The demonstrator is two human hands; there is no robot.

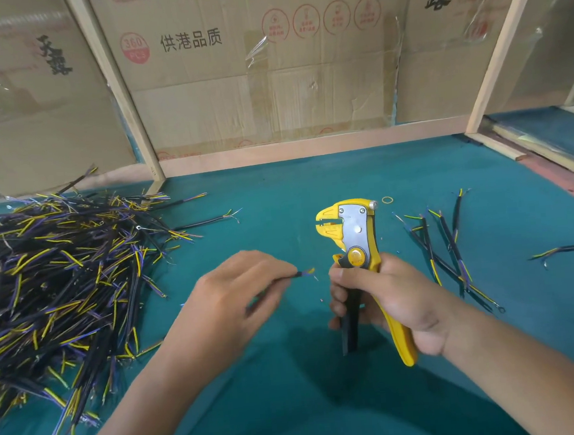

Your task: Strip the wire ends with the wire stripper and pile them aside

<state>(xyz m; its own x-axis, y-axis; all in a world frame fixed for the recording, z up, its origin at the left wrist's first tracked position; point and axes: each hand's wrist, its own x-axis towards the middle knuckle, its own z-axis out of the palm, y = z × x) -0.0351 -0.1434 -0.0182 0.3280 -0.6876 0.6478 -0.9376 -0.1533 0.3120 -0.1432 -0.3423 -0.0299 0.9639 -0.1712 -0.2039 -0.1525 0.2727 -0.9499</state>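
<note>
Black wire point(292, 276) mostly hidden, left hand point(229, 290).

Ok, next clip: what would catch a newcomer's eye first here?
The yellow wire stripper, held upright at centre in the right hand, stands out against the teal table. Next, the big wire pile at left, and the left hand pinching one wire toward the tool.

1 wire stripper point(356, 242); 2 hands point(236, 290)

left hand point(231, 292) pinching; right hand point(393, 303) gripping
</note>
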